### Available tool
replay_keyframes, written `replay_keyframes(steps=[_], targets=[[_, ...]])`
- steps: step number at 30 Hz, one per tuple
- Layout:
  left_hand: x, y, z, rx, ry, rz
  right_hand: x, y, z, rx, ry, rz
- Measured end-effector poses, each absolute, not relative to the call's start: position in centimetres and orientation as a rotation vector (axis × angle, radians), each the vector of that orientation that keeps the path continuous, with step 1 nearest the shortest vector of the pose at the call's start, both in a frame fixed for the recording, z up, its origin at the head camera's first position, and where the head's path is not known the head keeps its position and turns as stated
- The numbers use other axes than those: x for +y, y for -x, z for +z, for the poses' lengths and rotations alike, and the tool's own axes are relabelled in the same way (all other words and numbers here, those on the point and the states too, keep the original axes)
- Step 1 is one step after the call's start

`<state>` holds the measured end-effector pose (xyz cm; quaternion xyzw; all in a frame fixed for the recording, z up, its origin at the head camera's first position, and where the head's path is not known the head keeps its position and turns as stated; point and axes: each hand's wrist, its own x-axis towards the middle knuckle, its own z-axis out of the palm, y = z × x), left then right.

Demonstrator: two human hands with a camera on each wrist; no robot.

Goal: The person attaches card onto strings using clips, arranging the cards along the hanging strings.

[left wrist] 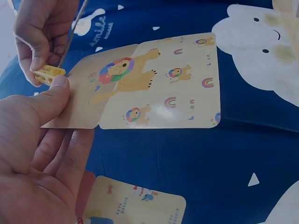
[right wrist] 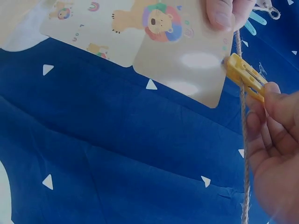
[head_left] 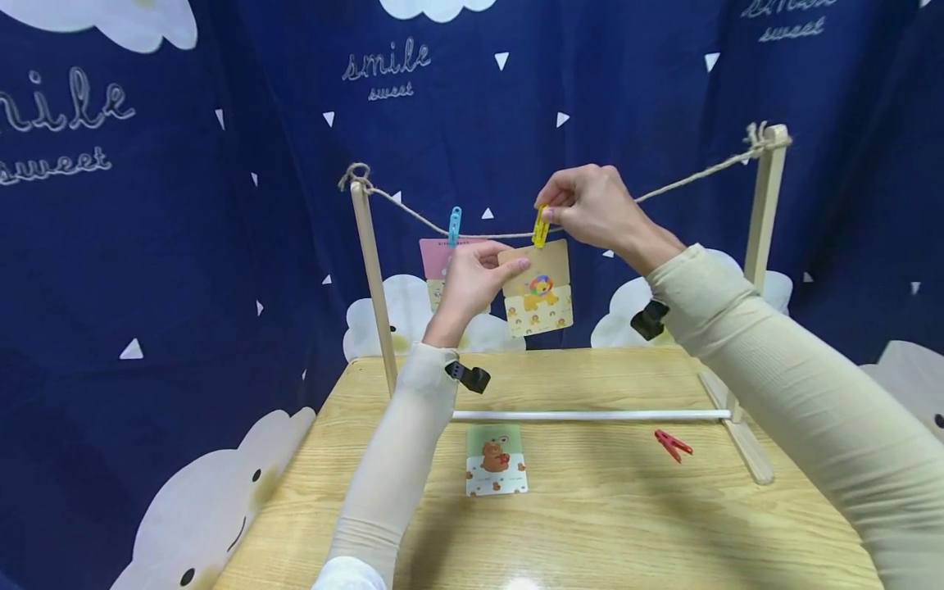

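Head cam: head-worn, facing forward and down, farthest back; gets left hand (head_left: 475,279), right hand (head_left: 597,209), rope (head_left: 708,170), surface (head_left: 605,508) and curtain (head_left: 221,205). Left wrist cam: close in, looks past the left hand at the lion card (head_left: 541,291), curtain behind; scene turned sideways. Right wrist cam: also close, from the right, rope running top to bottom. Wrist views overlap on lion card, yellow clothespin (head_left: 542,227), both hands; head view covers that patch too, smaller.

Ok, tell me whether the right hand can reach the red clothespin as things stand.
Probably not right now: the right hand is pinching the yellow clothespin at the rope. Once freed, likely yes; the red clothespin lies uncovered on the table.
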<state>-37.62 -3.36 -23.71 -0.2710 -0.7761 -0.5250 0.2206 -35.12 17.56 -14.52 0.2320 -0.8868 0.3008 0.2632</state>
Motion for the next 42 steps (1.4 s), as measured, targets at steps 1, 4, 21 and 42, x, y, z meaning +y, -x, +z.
replay_keyframes(steps=[1, 4, 21, 42], targets=[[-3.34, 37.61, -23.61, -2.142, 0.752, -1.45, 17.52, 35.14, -14.48, -2.401, -0.632, 0.811], [-3.29, 37.57, -23.37, -2.133, 0.758, -1.446, 17.44, 35.18, -14.38, -2.411, -0.645, 0.807], [-3.14, 37.54, -23.23, -2.117, 0.78, -1.461, 17.43, 35.12, -14.47, -2.521, -0.642, 0.817], [-2.81, 36.99, -23.24, -2.151, 0.771, -1.43, 18.03, 35.17, -14.87, -2.542, -0.672, 0.826]])
